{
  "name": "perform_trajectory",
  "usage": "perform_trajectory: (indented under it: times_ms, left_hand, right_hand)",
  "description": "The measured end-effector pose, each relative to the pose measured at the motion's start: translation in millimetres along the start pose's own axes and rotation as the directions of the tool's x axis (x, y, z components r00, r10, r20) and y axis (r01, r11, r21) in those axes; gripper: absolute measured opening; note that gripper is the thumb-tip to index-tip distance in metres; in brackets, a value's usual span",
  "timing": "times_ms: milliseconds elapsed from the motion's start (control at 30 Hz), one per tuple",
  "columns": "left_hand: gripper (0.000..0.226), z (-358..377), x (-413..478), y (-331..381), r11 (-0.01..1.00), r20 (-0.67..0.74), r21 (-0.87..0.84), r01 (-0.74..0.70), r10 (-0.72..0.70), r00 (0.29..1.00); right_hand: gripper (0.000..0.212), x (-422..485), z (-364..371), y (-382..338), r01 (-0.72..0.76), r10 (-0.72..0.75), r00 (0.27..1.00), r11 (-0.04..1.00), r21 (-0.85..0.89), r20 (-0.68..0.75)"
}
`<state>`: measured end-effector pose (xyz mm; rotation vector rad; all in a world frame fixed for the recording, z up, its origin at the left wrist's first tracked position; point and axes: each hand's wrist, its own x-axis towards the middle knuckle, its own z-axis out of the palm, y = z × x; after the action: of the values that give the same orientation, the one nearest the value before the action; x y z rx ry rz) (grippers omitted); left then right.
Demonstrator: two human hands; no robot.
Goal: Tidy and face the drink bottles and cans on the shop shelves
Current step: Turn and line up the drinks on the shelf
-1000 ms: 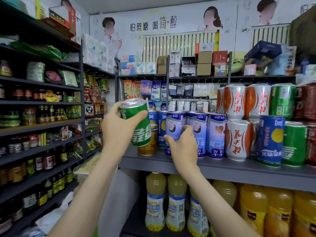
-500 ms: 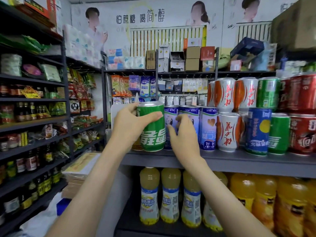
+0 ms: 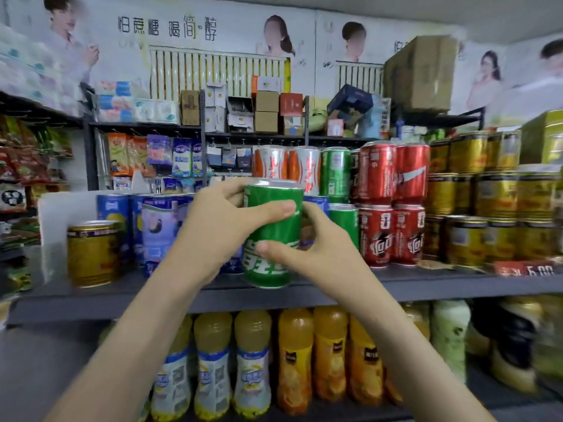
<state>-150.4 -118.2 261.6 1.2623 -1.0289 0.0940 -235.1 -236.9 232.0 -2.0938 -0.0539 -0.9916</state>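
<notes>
In the head view, the step in hand looks like re-siting a single green can (image 3: pixel 272 236), which sits near the middle of the frame and is held in front of the middle shelf (image 3: pixel 122 296), leaning a little with its top toward one o'clock. The left hand (image 3: pixel 213 226) grips it from nine o'clock, thumb laid across the upper front. The right hand (image 3: pixel 316 254) grips it from four o'clock, thumb pressed on the white lettering low on the label, so both hands are clamped on the one can. Its likely home is with the other green cans (image 3: pixel 335 172) at two o'clock, beside the red cola cans (image 3: pixel 393 233). The next move probably calls for carrying it rightward, setting it upright and turning the lettering outward, without knocking the stacked pairs. Much is hidden: the hands and can cover the row behind them, so I cannot tell whether a free slot exists there, and the right fingers vanish behind the can. Whether the base touches the shelf lip or hangs just clear is not plain. The blue cans (image 3: pixel 152 226) and the gold can (image 3: pixel 91 254) at nine o'clock are smeared by blur, as is the red price tag (image 3: pixel 524 269) at four o'clock.
</notes>
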Motion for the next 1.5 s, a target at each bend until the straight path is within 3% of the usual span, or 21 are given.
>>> perform_trajectory:
  times_ms: [167, 267, 367, 467, 567, 700, 767, 867, 967, 1067, 1233, 1333, 1500]
  left_hand:
    - [0.065, 86, 9, -8, 0.999, 0.023, 0.036, -0.023, 0.022, 0.999]
    - [0.051, 114, 16, -17, 0.965, -0.054, 0.242, -0.101, 0.118, 0.992]
    - [0.045, 125, 24, -32, 0.830, -0.156, 0.550, -0.091, 0.209, 0.965]
    - [0.049, 128, 31, -43, 0.670, -0.209, 0.741, 0.042, 0.171, 0.963]
    - [0.048, 128, 38, -44, 0.596, -0.232, 0.795, 0.111, 0.129, 0.964]
    - [0.045, 127, 52, -44, 0.517, -0.195, 0.851, 0.093, 0.147, 0.970]
    - [0.045, 125, 58, -46, 0.464, -0.185, 0.876, 0.129, 0.077, 0.980]
    - [0.047, 124, 61, -53, 0.499, -0.167, 0.854, 0.145, 0.000, 0.986]
    - [0.050, 127, 56, -59, 0.582, -0.163, 0.808, 0.096, 0.065, 0.984]
    - [0.038, 126, 50, -66, 0.659, -0.174, 0.751, 0.035, 0.146, 0.974]
    - [0.052, 112, 42, -66, 0.894, -0.348, 0.441, 0.078, 0.090, 0.933]
    - [0.071, 100, 41, -58, 0.930, -0.393, 0.357, 0.088, 0.064, 0.917]
    - [0.072, 85, 48, -44, 0.939, -0.367, 0.339, 0.055, 0.078, 0.927]
  right_hand:
    - [0.043, -13, -77, 34, 0.006, -0.007, 0.993, 1.000, -0.011, -0.116]
    - [0.042, -17, -114, 54, -0.014, 0.023, 0.987, 0.998, 0.058, -0.160]
    - [0.052, -13, -142, 70, -0.035, 0.074, 0.968, 0.986, 0.162, -0.239]
    - [0.043, -2, -159, 72, -0.009, 0.080, 0.951, 0.973, 0.230, -0.300]
    - [0.040, 12, -164, 68, 0.046, 0.044, 0.938, 0.967, 0.249, -0.343]
    - [0.037, 33, -151, 58, 0.096, -0.004, 0.938, 0.964, 0.249, -0.346]
    - [0.038, 45, -142, 53, 0.100, -0.019, 0.941, 0.969, 0.225, -0.337]
    - [0.040, 60, -130, 49, 0.103, -0.032, 0.943, 0.974, 0.201, -0.330]
    - [0.043, 73, -118, 50, 0.105, -0.044, 0.937, 0.981, 0.160, -0.347]
    - [0.046, 83, -109, 52, 0.097, -0.054, 0.929, 0.990, 0.099, -0.366]
    - [0.060, 101, -104, 55, 0.060, -0.053, 0.932, 0.998, 0.007, -0.359]
    - [0.053, 110, -102, 59, 0.015, -0.040, 0.937, 0.997, -0.075, -0.348]
    - [0.050, 116, -94, 67, -0.029, -0.016, 0.953, 0.989, -0.145, -0.302]
